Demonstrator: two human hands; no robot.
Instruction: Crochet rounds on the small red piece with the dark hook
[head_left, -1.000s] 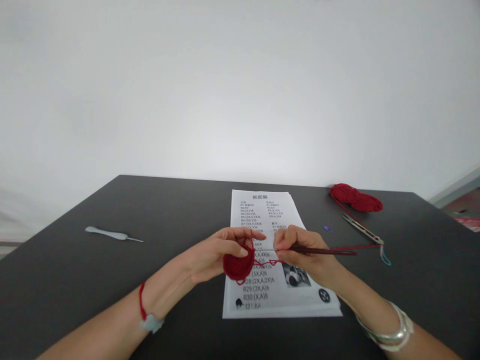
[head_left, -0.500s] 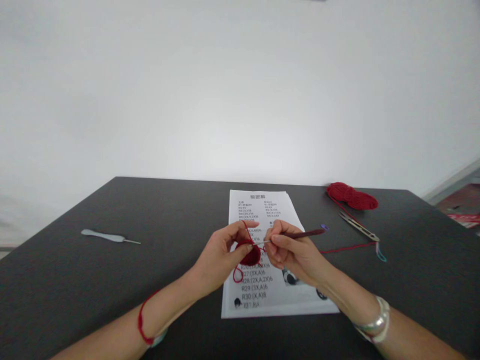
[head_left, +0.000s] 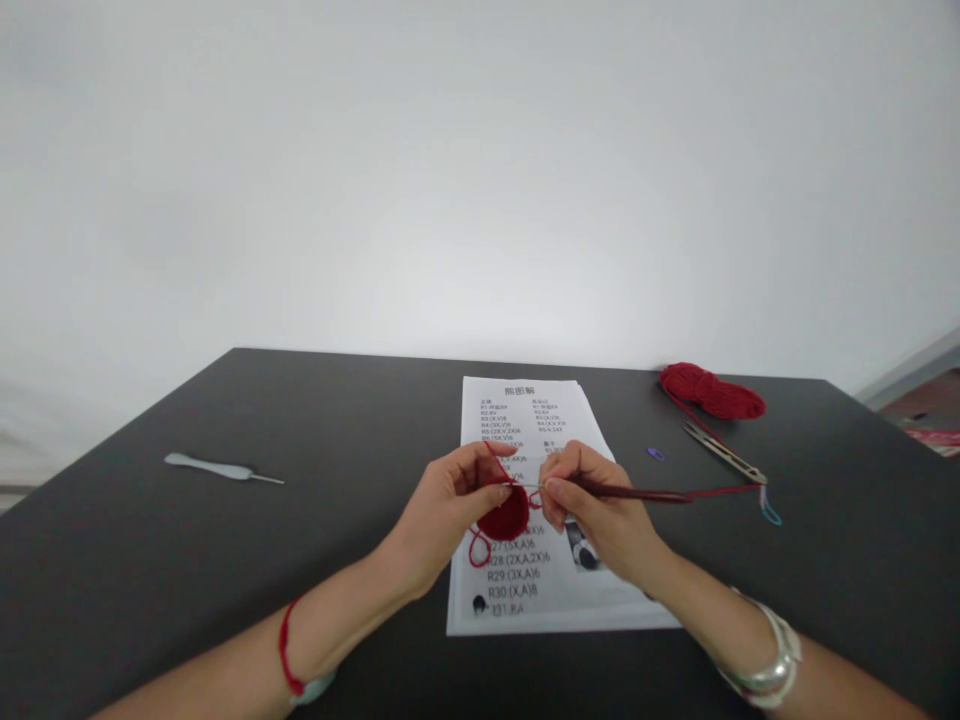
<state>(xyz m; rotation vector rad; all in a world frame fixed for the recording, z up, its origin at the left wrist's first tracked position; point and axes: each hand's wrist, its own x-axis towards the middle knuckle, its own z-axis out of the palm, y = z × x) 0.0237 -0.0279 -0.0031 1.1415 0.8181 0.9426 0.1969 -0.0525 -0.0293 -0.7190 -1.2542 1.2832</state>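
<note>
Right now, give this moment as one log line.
left hand holds red crochet piece; right hand holds hook; on table: paper, yarn, snips

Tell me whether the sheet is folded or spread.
Spread: the sheet lies flat on the table, its top and bottom edges both showing.

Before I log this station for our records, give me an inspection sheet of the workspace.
Surface: dark table, printed sheet lying on it
Job's things: red crocheted piece; dark-handled hook; red yarn skein, far right
Clutter: pale-handled tool, left; purple clip and thread snips, right
Left fingers: holding the red crocheted piece
Right fingers: gripping the dark-handled hook
Cables: nothing seen
Surroundings: pale wall behind the table
</note>
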